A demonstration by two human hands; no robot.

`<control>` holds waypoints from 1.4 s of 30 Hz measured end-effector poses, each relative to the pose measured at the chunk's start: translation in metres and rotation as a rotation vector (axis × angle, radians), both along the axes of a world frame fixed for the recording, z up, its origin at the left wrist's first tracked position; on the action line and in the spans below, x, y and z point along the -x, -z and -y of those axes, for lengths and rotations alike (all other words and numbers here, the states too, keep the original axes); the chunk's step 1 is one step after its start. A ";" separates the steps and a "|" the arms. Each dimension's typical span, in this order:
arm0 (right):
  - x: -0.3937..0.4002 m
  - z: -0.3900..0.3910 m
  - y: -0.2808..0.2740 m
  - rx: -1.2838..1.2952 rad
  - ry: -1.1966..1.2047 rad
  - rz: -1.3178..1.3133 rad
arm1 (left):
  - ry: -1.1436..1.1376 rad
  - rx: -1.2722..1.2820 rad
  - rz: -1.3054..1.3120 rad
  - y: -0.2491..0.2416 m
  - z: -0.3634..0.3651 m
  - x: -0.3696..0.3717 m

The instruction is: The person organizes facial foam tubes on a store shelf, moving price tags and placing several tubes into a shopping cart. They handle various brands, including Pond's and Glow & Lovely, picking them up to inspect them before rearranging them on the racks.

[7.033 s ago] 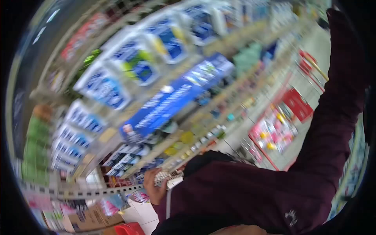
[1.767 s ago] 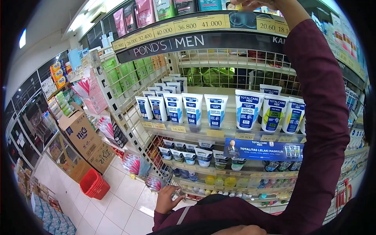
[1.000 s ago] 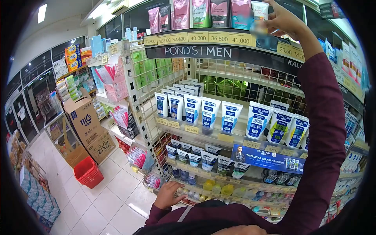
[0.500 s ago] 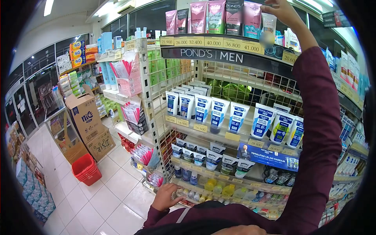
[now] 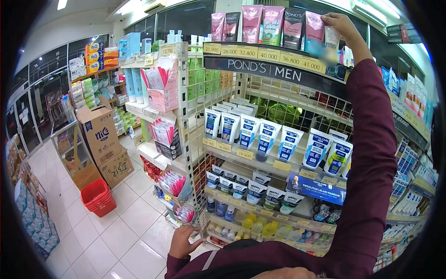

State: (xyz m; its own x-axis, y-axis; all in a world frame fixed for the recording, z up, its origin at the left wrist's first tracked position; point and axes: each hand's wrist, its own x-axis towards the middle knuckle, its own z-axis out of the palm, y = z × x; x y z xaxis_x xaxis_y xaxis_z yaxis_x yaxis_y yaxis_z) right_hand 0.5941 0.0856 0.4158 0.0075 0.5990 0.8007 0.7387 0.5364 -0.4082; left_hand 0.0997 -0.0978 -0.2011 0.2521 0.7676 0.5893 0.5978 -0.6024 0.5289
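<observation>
On the top shelf, my right hand (image 5: 341,24) has its fingertips at the upper corner of a pink Pond's tube (image 5: 315,29), seemingly pinching it. The tube stands upright at the right end of a row of Pond's tubes (image 5: 272,25), pink and black. Just right of it is a paler tube (image 5: 331,37), partly blurred by a smudge in the view. My left hand (image 5: 182,242) hangs low beside the end of the rack, thumb and fingers apart, holding nothing.
Below are white Total Care Men tubes (image 5: 267,137) and Men's Biore tubes (image 5: 256,190) on shelves with price strips. Sheet packets (image 5: 173,182) fill the side rack. Red baskets (image 5: 98,197) and cardboard boxes (image 5: 101,135) stand on the tiled floor at left.
My right hand has come down onto the top corner of the end Pond's tube. My left hand has moved slightly left and down, its thumb spread. The view has shifted a little.
</observation>
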 end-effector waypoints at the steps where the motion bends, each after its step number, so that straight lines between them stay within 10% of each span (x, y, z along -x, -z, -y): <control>1: 0.000 0.001 0.000 0.007 -0.021 -0.015 | -0.010 0.007 0.001 -0.001 0.001 0.000; 16: 0.095 0.008 0.007 -0.387 0.475 0.497 | -0.037 -0.002 -0.005 0.003 -0.006 0.003; 42: 0.097 0.012 0.014 -0.315 0.388 0.369 | -0.109 0.047 -0.035 0.008 0.008 0.016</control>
State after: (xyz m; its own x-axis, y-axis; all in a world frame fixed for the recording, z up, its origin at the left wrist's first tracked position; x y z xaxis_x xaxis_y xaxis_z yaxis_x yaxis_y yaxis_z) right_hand 0.4967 0.0735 0.4014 -0.1331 0.3429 0.9299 0.9663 0.2534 0.0449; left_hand 0.0840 -0.1062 -0.2092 0.1855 0.8179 0.5447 0.6765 -0.5083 0.5329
